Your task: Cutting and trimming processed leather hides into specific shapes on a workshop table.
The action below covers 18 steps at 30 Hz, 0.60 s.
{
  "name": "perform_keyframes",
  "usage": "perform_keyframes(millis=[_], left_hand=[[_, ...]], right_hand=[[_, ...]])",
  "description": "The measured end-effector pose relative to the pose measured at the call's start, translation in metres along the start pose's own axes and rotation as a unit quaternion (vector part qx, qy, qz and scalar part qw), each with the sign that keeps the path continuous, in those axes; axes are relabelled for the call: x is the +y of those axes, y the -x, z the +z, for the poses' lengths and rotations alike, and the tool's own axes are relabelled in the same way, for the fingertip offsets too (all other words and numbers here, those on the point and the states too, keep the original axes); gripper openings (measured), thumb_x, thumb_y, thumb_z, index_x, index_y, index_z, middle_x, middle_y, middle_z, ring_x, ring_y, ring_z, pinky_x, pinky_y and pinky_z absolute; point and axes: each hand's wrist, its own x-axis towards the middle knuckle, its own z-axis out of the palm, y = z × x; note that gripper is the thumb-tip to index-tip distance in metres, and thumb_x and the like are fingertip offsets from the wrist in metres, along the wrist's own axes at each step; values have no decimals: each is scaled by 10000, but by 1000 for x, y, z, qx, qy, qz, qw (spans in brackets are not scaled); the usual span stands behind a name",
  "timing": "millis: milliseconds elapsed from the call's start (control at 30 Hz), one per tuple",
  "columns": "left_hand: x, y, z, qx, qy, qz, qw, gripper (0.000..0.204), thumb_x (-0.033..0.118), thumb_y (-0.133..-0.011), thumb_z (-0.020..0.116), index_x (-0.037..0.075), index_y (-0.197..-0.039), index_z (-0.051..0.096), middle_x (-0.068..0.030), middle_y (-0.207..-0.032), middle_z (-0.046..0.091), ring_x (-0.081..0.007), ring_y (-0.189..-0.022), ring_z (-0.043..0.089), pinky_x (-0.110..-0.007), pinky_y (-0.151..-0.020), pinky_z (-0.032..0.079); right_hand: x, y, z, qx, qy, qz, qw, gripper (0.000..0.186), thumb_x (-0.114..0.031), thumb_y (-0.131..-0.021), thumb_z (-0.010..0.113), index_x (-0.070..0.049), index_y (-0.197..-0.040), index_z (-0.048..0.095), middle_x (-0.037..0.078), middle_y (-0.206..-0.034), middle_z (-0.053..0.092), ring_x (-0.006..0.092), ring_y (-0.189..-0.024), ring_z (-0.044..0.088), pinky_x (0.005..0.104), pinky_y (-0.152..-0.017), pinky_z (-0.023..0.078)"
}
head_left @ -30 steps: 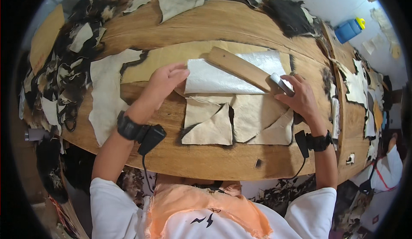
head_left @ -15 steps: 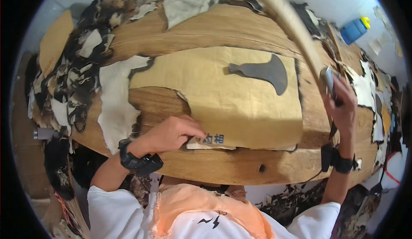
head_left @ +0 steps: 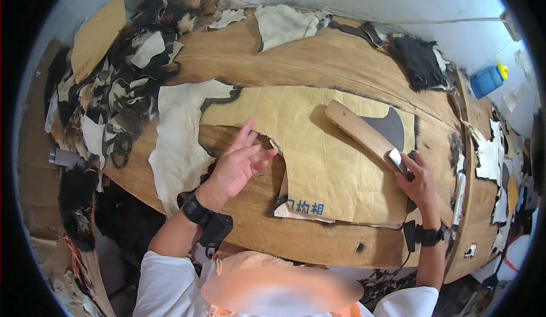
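Observation:
A large brown paper pattern (head_left: 261,106) lies over a fur hide on the wooden table; dark fur shows along its edges. My left hand (head_left: 236,166) is raised beside the pattern's curved cut-out, palm turned up, fingers apart and holding nothing. My right hand (head_left: 418,183) is closed around the near end of a long flat wooden bar (head_left: 358,132), which slants over the right part of the pattern. A shiny metal piece (head_left: 396,160) shows at that hand; its kind is unclear. Partly hidden behind the bar is a dark fan-shaped blade (head_left: 389,128) resting on the paper.
A pale hide piece (head_left: 182,138) lies left of the pattern. Black and white fur scraps (head_left: 122,89) heap at the left, with black-handled scissors (head_left: 120,152) near them. More hides lie along the back. A blue bottle (head_left: 488,82) with a yellow lid stands at the right.
The wooden bar in my right hand has come down from upright to over the pattern. My left hand has lifted off the paper's lower edge and opened. The whole view has shifted.

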Motion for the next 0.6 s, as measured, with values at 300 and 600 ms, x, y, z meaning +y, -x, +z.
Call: perform_keyframes(millis=[300,600], left_hand=[[17,-23,32,123,-482,288,818,542,141,-838,508,18,-1334,325,-96,-926,511,-140,-678,541,-247,-557,459],[-67,-43,149,-213,-757,255,562,533,195,-822,495,-104,-1244,365,-241,-1083,481,-286,-563,585,-357,-499,498]], right_hand=[[3,4,-3,-19,-20,10,1000,457,-53,-636,697,-64,-1083,602,124,-880,532,246,-696,577,327,-603,473],[37,-15,-65,212,32,62,975,429,15,-733,617,-18,-1156,547,111,-1016,527,175,-775,536,259,-630,449]])
